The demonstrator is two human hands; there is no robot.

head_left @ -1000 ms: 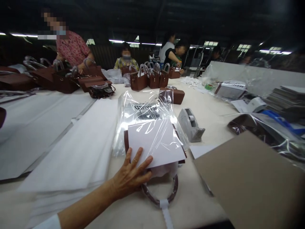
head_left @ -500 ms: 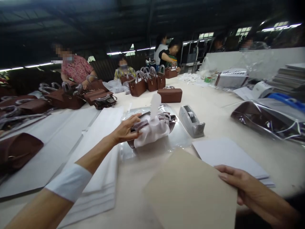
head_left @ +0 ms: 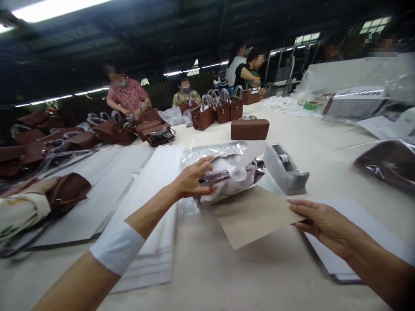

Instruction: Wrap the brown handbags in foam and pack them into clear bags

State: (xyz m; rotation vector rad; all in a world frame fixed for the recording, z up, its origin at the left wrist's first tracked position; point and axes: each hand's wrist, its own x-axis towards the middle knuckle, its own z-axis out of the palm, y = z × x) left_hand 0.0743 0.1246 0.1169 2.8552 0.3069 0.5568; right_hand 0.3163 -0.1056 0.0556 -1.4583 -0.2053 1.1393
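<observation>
In the middle of the table lies a brown handbag (head_left: 257, 176) partly covered in white tissue paper (head_left: 223, 190). Thumb and fingers of my left hand (head_left: 194, 179) close round its left end. A beige sheet of cardboard (head_left: 256, 216) is pinched at its right corner by my right hand (head_left: 317, 218). The sheet's far edge reaches the near side of the handbag; whether it goes underneath I cannot tell. Clear plastic (head_left: 191, 207) lies flat beneath the bag.
A grey tape dispenser (head_left: 287, 170) stands right of the handbag, near a stack of white sheets (head_left: 363, 233). White paper layers (head_left: 152, 207) cover the left side. A brown box-shaped bag (head_left: 249, 129) and several handbags (head_left: 204, 116) stand behind. Co-workers handle bags across the table.
My right hand has moved the cardboard forward to the handbag and tilted it flatter. My left hand still grips the bag. A patterned sleeve and hand have appeared at a bag on the left.
</observation>
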